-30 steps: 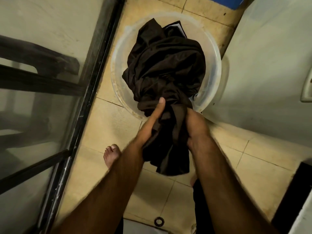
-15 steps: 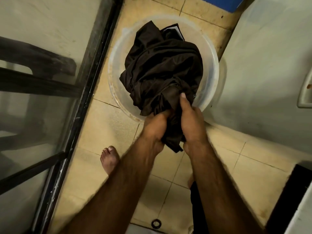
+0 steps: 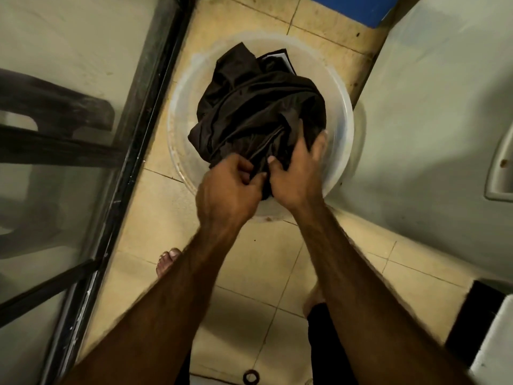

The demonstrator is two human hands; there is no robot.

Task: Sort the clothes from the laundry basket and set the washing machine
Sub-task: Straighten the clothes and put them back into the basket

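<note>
A dark brown garment [image 3: 258, 107] lies bunched in a round translucent basin [image 3: 180, 126] on the tiled floor. A black piece with a white label [image 3: 280, 58] peeks out at its far side. My left hand [image 3: 224, 193] pinches a fold of the brown cloth at the basin's near edge. Just to its right, my right hand [image 3: 298, 173] grips the same cloth, thumb on top and fingers dug into the fabric. The near rim of the basin is hidden behind both hands.
A glass door with a dark metal frame [image 3: 133, 151] runs along the left. A pale wall [image 3: 444, 120] stands on the right. My bare foot [image 3: 166, 262] is on the tiles below the basin. A blue object [image 3: 352, 6] sits at the top, a floor drain [image 3: 251, 376] at the bottom.
The hanging end of the brown garment has gone back down into the basin. Both hands have moved forward and down with it, now at the basin's near rim.
</note>
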